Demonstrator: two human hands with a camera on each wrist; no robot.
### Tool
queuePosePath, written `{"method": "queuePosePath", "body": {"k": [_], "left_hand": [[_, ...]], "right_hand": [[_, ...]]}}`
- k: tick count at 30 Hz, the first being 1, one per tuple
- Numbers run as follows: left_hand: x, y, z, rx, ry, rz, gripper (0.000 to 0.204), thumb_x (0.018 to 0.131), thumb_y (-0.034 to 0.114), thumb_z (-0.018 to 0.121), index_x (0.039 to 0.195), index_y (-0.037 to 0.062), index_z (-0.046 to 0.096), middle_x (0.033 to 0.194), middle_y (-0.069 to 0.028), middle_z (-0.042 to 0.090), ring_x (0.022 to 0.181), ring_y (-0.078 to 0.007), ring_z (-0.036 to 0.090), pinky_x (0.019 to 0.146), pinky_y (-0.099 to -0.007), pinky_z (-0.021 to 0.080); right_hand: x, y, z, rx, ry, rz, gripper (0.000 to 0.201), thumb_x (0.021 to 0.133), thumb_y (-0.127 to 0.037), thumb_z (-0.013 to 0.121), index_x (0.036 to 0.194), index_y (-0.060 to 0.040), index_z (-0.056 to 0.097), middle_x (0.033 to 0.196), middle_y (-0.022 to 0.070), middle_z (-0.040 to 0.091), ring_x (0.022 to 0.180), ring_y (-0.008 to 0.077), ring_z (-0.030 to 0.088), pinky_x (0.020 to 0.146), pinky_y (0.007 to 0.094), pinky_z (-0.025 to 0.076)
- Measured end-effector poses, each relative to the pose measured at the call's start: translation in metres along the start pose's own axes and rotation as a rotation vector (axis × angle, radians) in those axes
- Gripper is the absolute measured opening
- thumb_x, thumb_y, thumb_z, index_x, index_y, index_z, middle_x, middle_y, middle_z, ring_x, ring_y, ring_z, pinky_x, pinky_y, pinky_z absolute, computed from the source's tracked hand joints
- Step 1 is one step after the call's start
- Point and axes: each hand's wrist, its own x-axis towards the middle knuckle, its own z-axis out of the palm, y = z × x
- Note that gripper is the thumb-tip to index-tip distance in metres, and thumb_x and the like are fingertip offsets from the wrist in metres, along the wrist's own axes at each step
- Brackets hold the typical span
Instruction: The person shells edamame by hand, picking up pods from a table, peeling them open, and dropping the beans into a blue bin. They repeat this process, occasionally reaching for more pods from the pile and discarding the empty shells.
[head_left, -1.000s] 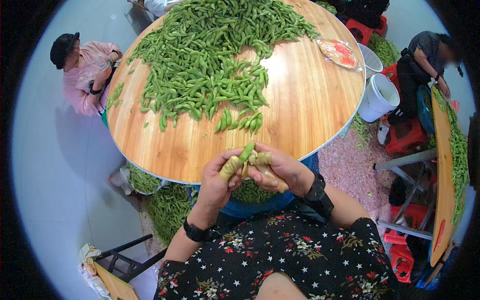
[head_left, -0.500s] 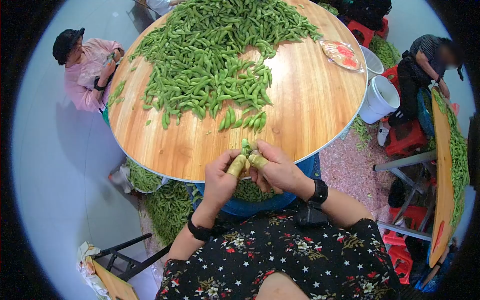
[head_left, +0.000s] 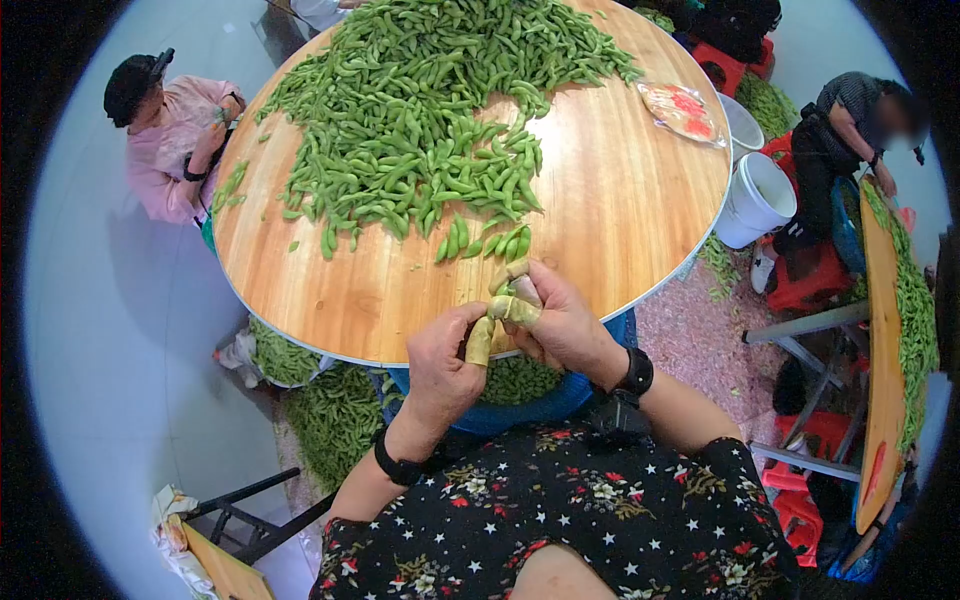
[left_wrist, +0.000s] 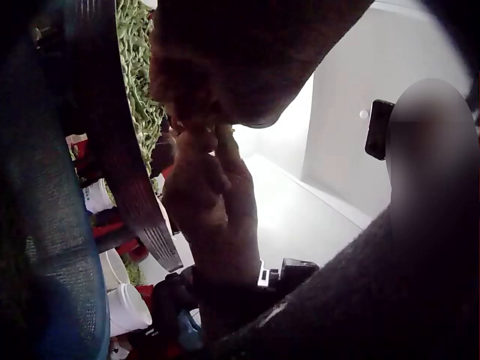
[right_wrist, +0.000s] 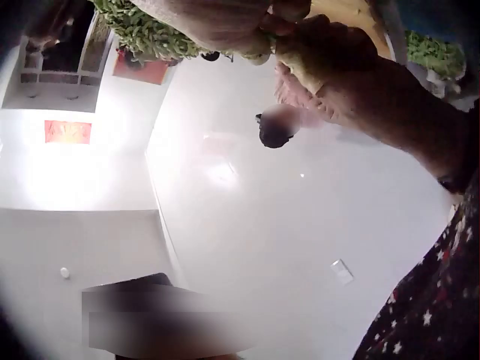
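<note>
Both hands meet over the near edge of the round wooden table [head_left: 620,220]. A green soybean pod [head_left: 506,289], mostly hidden by fingers, is pinched between them. The left hand [head_left: 440,358] grips the pod's near end with thumb and curled fingers. With thumb and forefinger, the right hand [head_left: 568,325] holds the far side. Yellowish covers wrap both thumbs and the right forefinger. In the left wrist view the left hand [left_wrist: 232,60] is dark. Beneath the hands, a blue basin [head_left: 470,415] holds shelled green beans [head_left: 515,382].
A large heap of soybean pods [head_left: 420,110] covers the table's far side, a few pods [head_left: 510,243] lying nearer. A clear bag with red print [head_left: 683,110] lies at the right edge. White buckets [head_left: 752,205] stand beyond. People sit left [head_left: 165,150] and right [head_left: 850,130].
The pod was plainly visible upright between the thumbs; fingers now cover most of it. The right forefinger has reached forward and curled over it, and the left hand has turned slightly.
</note>
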Motion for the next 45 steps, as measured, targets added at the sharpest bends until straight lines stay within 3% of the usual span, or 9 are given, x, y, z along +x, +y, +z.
{"method": "queuePosePath", "body": {"k": [9,13,15,18,26,32,35,37,45], "left_hand": [[0.012,-0.023,-0.011,-0.790,-0.208,-0.725,0.011,0.091,0.013,0.050,0.088,0.0091,0.060,0.071,0.0054,0.053,0.058,-0.0032,0.044,0.052,-0.0179,0.034],[0.007,-0.009,-0.014,-0.234,-0.211,-0.315,0.012,0.089,0.006,0.052,0.097,0.0027,0.060,0.076,-0.0037,0.059,0.066,-0.0127,0.055,0.059,-0.0258,0.044],[0.000,-0.005,-0.011,0.016,-0.163,-0.089,0.016,0.087,0.004,0.053,0.101,0.0003,0.059,0.079,-0.0086,0.062,0.069,-0.0190,0.060,0.063,-0.0303,0.047],[-0.007,0.005,-0.008,0.336,-0.099,0.148,0.037,0.074,-0.007,0.055,0.110,-0.0060,0.051,0.094,-0.0236,0.058,0.086,-0.0389,0.058,0.074,-0.0425,0.048],[-0.015,-0.001,-0.012,0.214,-0.085,0.038,0.021,0.083,0.001,0.057,0.104,-0.0022,0.060,0.086,-0.0153,0.065,0.070,-0.0279,0.063,0.065,-0.0354,0.050],[-0.010,-0.009,-0.018,-0.169,-0.107,-0.560,0.024,0.081,-0.002,0.055,0.104,-0.0033,0.062,0.074,-0.0184,0.063,0.059,-0.0250,0.063,0.058,-0.0324,0.050],[-0.010,-0.007,-0.011,-0.199,-0.112,-0.531,0.025,0.083,-0.001,0.053,0.106,-0.0027,0.061,0.079,-0.0198,0.063,0.067,-0.0298,0.064,0.061,-0.0345,0.050],[-0.009,-0.003,-0.006,0.223,-0.042,0.008,0.029,0.084,-0.004,0.051,0.112,-0.0034,0.058,0.082,-0.0132,0.065,0.067,-0.0205,0.063,0.063,-0.0312,0.051],[-0.007,0.010,-0.002,0.195,-0.054,0.127,0.039,0.075,-0.011,0.054,0.113,-0.0061,0.055,0.091,-0.0237,0.061,0.082,-0.0399,0.060,0.074,-0.0415,0.049]], "right_hand": [[0.003,0.011,0.002,-0.413,-0.023,-0.369,0.020,0.085,-0.018,0.066,0.096,-0.0068,0.054,0.057,0.0022,0.043,0.051,0.0133,0.046,0.051,0.0273,0.040],[0.003,0.000,-0.006,-0.714,0.019,-0.333,0.023,0.081,-0.016,0.067,0.096,-0.0050,0.054,0.064,0.0095,0.046,0.060,0.0231,0.054,0.056,0.0329,0.044],[0.006,0.004,-0.005,-0.915,0.060,-0.692,0.024,0.078,-0.013,0.066,0.096,-0.0028,0.053,0.076,0.0140,0.052,0.073,0.0322,0.057,0.059,0.0388,0.047],[0.004,0.001,0.005,-0.942,0.138,-0.716,0.023,0.075,-0.008,0.064,0.094,0.0004,0.056,0.084,0.0169,0.054,0.079,0.0374,0.057,0.065,0.0392,0.047],[0.012,0.012,-0.005,-0.963,0.079,-0.569,0.021,0.071,-0.004,0.058,0.092,0.0003,0.054,0.078,0.0195,0.055,0.075,0.0381,0.058,0.064,0.0419,0.046],[0.010,0.005,-0.007,-0.841,0.060,-0.455,0.019,0.075,-0.007,0.061,0.092,-0.0010,0.054,0.074,0.0167,0.056,0.068,0.0322,0.058,0.061,0.0387,0.046],[0.009,0.016,-0.005,-0.841,-0.013,-0.530,0.018,0.078,-0.009,0.062,0.092,-0.0010,0.053,0.077,0.0174,0.056,0.072,0.0338,0.058,0.063,0.0397,0.046],[0.010,0.017,-0.003,-0.853,-0.055,-0.593,0.018,0.079,-0.010,0.061,0.092,-0.0009,0.052,0.079,0.0186,0.055,0.076,0.0369,0.058,0.065,0.0414,0.046],[0.011,0.004,0.003,-0.794,0.113,-0.438,0.018,0.075,-0.007,0.059,0.090,-0.0001,0.052,0.075,0.0202,0.055,0.073,0.0397,0.058,0.062,0.0405,0.046]]}}
